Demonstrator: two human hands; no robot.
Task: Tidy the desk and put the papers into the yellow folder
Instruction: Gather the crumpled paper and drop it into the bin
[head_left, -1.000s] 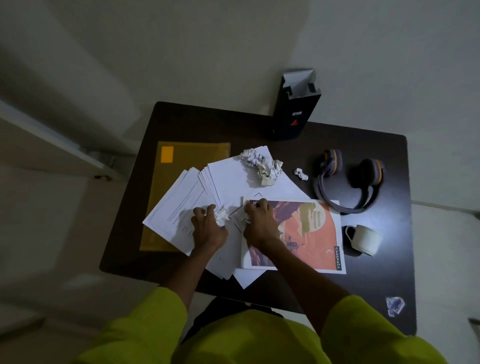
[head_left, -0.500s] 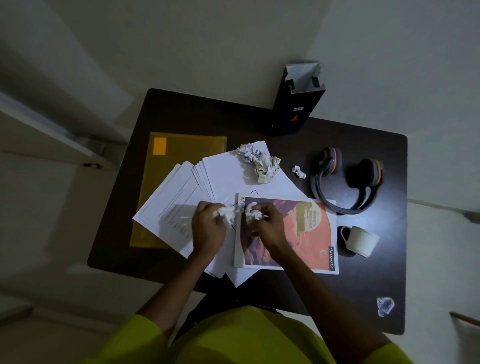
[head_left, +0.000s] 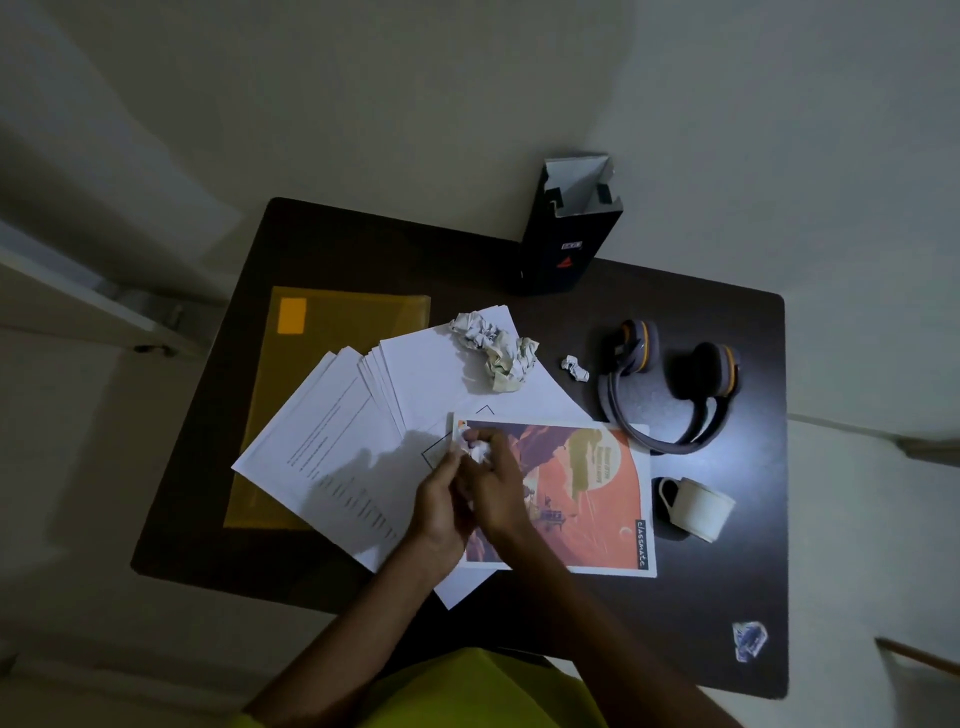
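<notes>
A fanned stack of white papers (head_left: 358, 431) lies across the yellow folder (head_left: 332, 343) on the dark desk (head_left: 701, 597). Over the left edge of an orange notebook (head_left: 587, 493), my left hand (head_left: 441, 504) and my right hand (head_left: 498, 488) are pressed together. Between their fingers they hold small crumpled paper scraps (head_left: 475, 449). A larger crumpled paper wad (head_left: 496, 351) rests on the far end of the stack. A tiny crumpled piece (head_left: 574, 368) sits on the desk to its right.
An open black box (head_left: 566, 239) stands at the desk's far edge. Headphones (head_left: 670, 384) and a white cup (head_left: 696, 506) lie to the right of the notebook. A bluish crumpled wrapper (head_left: 749, 640) sits near the front right corner.
My hands lifted the small scraps off the papers, moved right over the notebook's edge and came together, pressing the scraps between them.
</notes>
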